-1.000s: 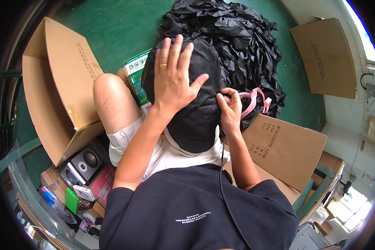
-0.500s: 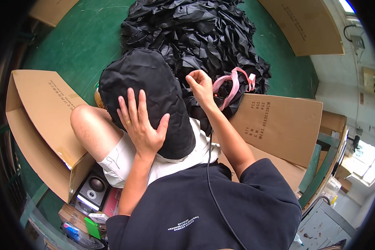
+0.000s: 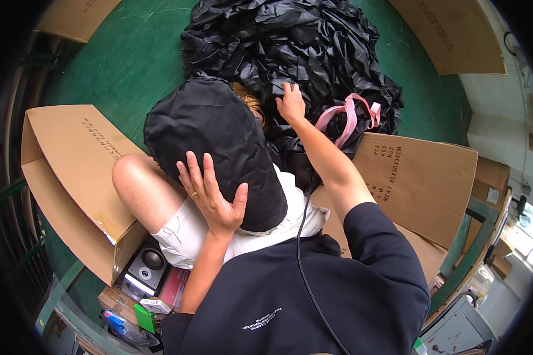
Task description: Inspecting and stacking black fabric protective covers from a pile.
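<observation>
We see the black fabric oblong lying across the lap, on the white shorts and just beside the bent left knee. Its long axis runs aslant, from a broad rounded end at the far left to a rounded end at the near right, and its wrinkled face is turned up toward us.

We find the left hand laid flat on the near part of this face, fingers spread and pointing far and slightly left, thumb held out to the right. The right hand reaches to the near edge of the heap of black fabric, fingers bent; we cannot tell whether it pinches any cloth. Just right of it lies a pink strap.

As for writing, we see dark printed capitals and figures running aslant on the right cardboard box, smaller dark print on the left cardboard box, and more on the far right cardboard, too small for us to read. The dark shirt bears small white lettering, upside down to us.
</observation>
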`<state>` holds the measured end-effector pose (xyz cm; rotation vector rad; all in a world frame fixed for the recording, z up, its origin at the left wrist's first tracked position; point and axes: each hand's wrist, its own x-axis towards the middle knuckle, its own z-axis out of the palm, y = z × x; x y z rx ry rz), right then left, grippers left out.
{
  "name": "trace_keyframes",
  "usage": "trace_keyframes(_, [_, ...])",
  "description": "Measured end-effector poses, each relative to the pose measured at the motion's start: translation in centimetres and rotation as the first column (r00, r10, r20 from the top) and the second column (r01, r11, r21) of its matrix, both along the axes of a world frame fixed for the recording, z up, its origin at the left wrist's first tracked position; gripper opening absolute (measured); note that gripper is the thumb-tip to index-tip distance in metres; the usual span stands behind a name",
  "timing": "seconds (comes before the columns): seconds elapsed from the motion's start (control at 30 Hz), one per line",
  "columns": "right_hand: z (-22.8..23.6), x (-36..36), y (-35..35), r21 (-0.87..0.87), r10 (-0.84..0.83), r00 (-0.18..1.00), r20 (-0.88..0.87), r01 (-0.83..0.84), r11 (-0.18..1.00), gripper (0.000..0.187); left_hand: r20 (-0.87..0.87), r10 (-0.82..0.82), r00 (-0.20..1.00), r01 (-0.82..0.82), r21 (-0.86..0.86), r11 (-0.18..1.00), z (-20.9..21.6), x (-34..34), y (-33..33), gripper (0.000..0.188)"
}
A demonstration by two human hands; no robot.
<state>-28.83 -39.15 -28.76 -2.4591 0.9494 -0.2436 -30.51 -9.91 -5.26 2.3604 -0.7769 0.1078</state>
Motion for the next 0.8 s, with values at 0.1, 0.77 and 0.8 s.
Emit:
trace_keyframes(0.1, [-0.6,1.7,-0.6,-0.215,0.133,0.985,-0.108,-0.153,0.965,0.040,0.009,-0.003,1.000,0.003,0.012,1.000,0.1,-0.1,-0.3,0.077])
trace_keyframes(0.77, [24.5,1.4,-8.7,0.329,0.049,0.864,0.501,-0.243,0.913,0.024,0.013,-0.067,0.998,0.068,-0.006,0.998,2.3,-0.3,-1.2,0.069])
trace_keyframes(0.8, [26.8,1.1,-8.1,0.511,-0.043,0.870,0.490,-0.247,0.824,0.024,0.015,-0.067,0.998,0.068,-0.016,0.998,2.8,-0.3,-1.2,0.064])
